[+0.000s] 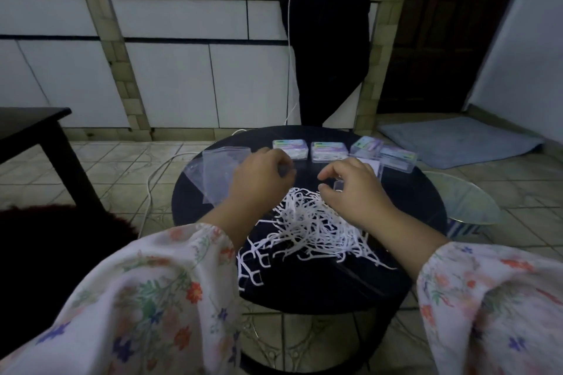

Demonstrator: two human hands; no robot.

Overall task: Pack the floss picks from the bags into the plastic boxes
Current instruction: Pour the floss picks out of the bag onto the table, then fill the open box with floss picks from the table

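Floss picks (307,228) heaped, tangled, axes every direction

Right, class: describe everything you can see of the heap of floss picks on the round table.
The floss picks are thin white plastic pieces lying loose in a tangled heap on the dark round table, spreading toward its near edge, where a few lie apart at the left. None shows in a box. The right hand hovers at the heap's far edge; whether it touches a pick cannot be told.
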